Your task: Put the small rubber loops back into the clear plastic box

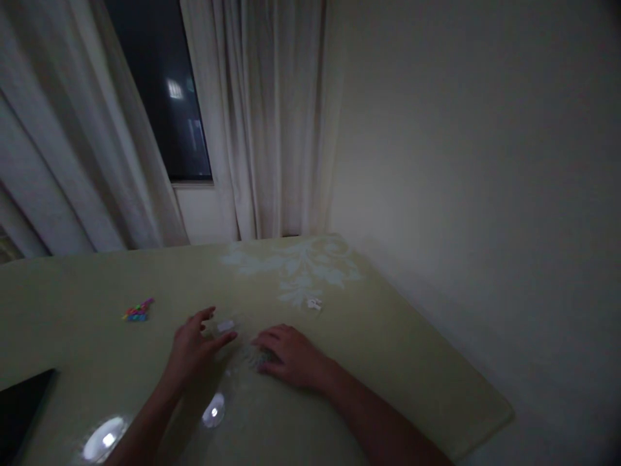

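Note:
My left hand [194,346] hovers low over the pale green table [402,362] with its fingers spread, thumb and forefinger on either side of a small white piece [225,325]; whether they touch it is too dim to tell. My right hand [290,355] lies palm down on the table just right of it, fingers curled over something small that I cannot make out. Another small white piece [314,303] lies farther back on the white leaf pattern. A little cluster of coloured bits [138,311] sits to the left.
A dark flat object [22,408] lies at the table's near left edge. Lamp glare [104,440] shines on the near surface. Curtains [262,116] and a dark window [160,90] stand behind the table. A bare wall [485,194] runs along its right side.

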The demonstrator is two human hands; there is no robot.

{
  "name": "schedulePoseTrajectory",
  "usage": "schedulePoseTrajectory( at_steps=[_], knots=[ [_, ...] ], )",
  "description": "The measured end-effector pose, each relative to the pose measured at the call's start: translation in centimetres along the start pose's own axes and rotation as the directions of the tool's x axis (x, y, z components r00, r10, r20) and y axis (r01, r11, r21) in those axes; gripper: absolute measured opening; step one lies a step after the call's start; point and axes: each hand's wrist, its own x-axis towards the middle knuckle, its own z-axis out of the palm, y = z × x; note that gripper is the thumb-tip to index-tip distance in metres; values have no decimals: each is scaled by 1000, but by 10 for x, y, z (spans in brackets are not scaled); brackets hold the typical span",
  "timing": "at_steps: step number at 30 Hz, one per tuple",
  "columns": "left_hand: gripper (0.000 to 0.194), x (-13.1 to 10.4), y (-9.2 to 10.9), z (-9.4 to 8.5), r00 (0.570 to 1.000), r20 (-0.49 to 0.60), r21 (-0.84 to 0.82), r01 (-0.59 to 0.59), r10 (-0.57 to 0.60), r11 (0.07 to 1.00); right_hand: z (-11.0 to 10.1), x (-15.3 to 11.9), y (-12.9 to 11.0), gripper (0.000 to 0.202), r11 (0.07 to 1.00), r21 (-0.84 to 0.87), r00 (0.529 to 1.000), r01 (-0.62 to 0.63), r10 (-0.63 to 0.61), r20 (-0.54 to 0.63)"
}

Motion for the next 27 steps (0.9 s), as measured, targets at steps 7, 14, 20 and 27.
schedulePoseTrajectory(
  at_steps=[7,14,20,27],
  knots=[
    [76,-6,4,-3,991,92,7,-100,99,995,-8,-3,-11,29,996,-59,993,70,-64,99],
    [37,-41,42,-1,844,508,-119,-131,174,984,-34,-23,5,60,994,-4,994,-111,111,-13],
    [36,-70,53,39,825,491,-127,-252,281,960,-21,-16,1,21,979,127,987,-159,155,42],
    [27,-72,60,49,894,346,-50,-287,286,957,4,-4,-8,22,974,106,973,-199,210,-99]
  ],
)
